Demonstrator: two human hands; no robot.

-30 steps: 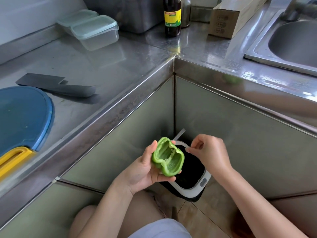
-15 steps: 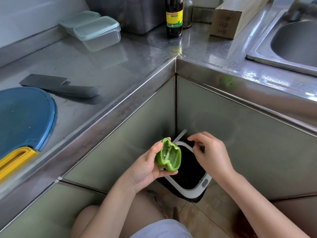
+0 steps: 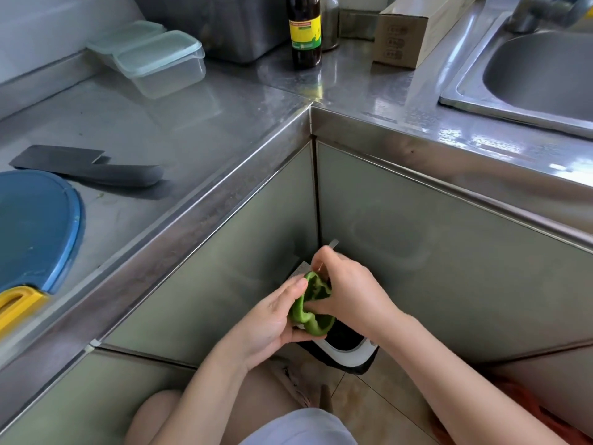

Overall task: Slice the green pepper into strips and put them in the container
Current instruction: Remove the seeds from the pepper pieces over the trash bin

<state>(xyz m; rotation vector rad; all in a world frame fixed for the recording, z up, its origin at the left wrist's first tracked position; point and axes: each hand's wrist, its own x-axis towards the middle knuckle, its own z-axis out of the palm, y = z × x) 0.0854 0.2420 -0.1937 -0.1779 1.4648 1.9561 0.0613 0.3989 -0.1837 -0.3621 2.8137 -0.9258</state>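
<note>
A green pepper half [image 3: 313,305] is held low in front of the cabinet corner, above a white-rimmed bin [image 3: 345,351] on the floor. My left hand [image 3: 272,319] cups the pepper from the left. My right hand [image 3: 348,292] reaches into its hollow with thumb and fingers, touching the inside. A dark cleaver [image 3: 93,170] lies on the steel counter beside a blue cutting board [image 3: 35,226]. Two lidded clear containers [image 3: 160,61] stand at the back of the counter.
A dark sauce bottle [image 3: 305,27] and a cardboard box [image 3: 414,30] stand at the counter's corner. A steel sink [image 3: 539,75] lies to the right. A yellow handle [image 3: 19,303] sticks out at the left edge. My knees are below.
My right hand has moved from above the bin to the pepper and now digs into its hollow. Both hands and the pepper have shifted slightly lower and together.
</note>
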